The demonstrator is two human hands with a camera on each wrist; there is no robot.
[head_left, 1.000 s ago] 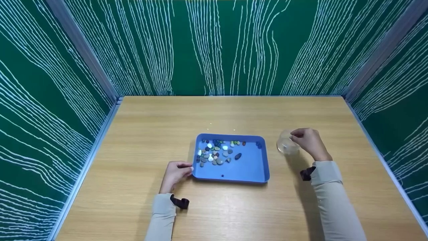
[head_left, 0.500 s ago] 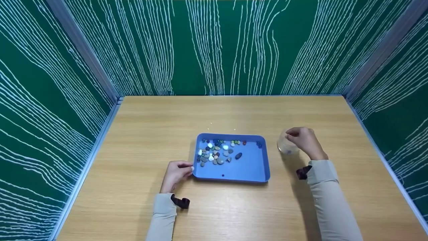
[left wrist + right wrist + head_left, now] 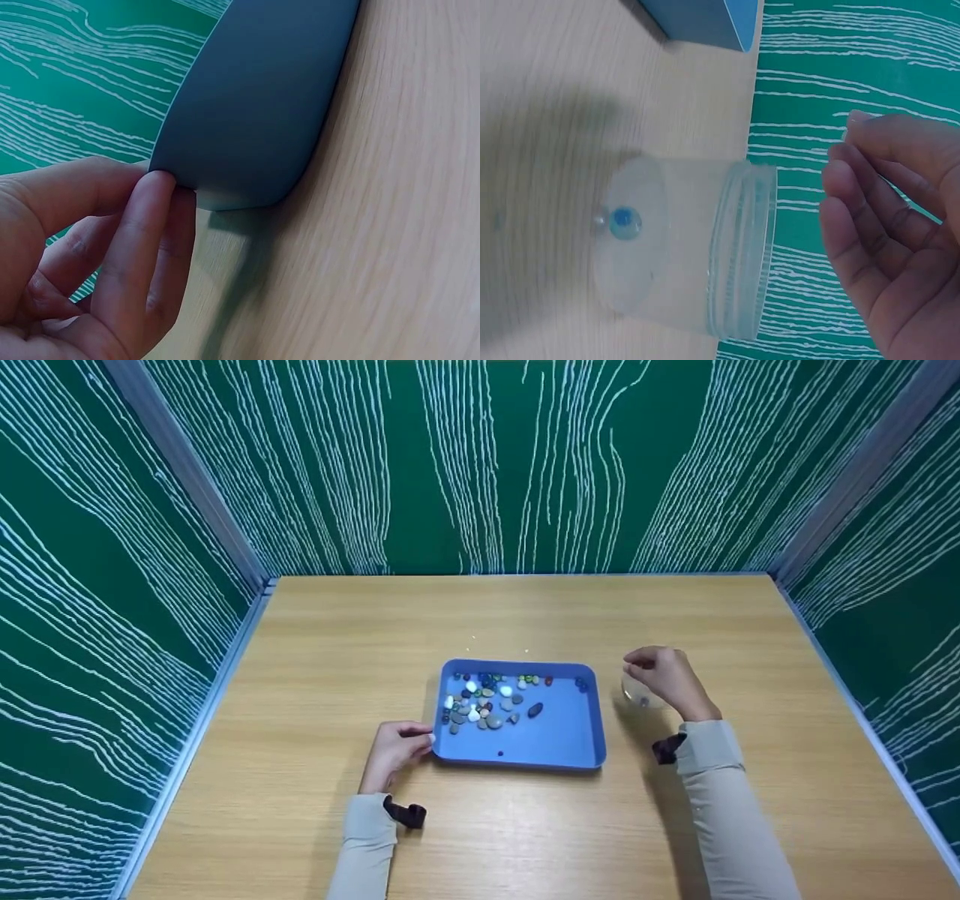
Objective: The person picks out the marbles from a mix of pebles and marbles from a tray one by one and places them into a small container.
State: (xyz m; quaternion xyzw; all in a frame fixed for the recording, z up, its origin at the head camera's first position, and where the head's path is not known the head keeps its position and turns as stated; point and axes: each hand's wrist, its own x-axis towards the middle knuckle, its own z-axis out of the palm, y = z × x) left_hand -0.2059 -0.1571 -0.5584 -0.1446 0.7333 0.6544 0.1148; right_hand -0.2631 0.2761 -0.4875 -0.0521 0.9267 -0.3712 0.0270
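Observation:
A blue tray point(image 3: 555, 735) holds pebbles and marbles point(image 3: 480, 705), mostly heaped in its left half. My left hand point(image 3: 394, 750) pinches the tray's near left edge, with the fingertips meeting at the rim in the left wrist view. Right of the tray stands a clear plastic jar point(image 3: 690, 244), its mouth uncovered. A marble with a blue core point(image 3: 625, 223) lies at the bottom of the jar. Just above the jar's mouth is my right hand point(image 3: 671, 682), fingers loosely bent. No object shows between its fingertips in the right wrist view.
Tiny pale specks point(image 3: 526, 651) lie on the wooden table point(image 3: 375, 645) behind the tray. Green panels point(image 3: 525, 472) with white lines rise along the back and both sides. Inside the tray, a small dark bead point(image 3: 500, 753) lies alone near the front wall.
My right hand has moved left over the jar, to its tray side. My left hand has stayed at the tray's edge, and the tray is practically still.

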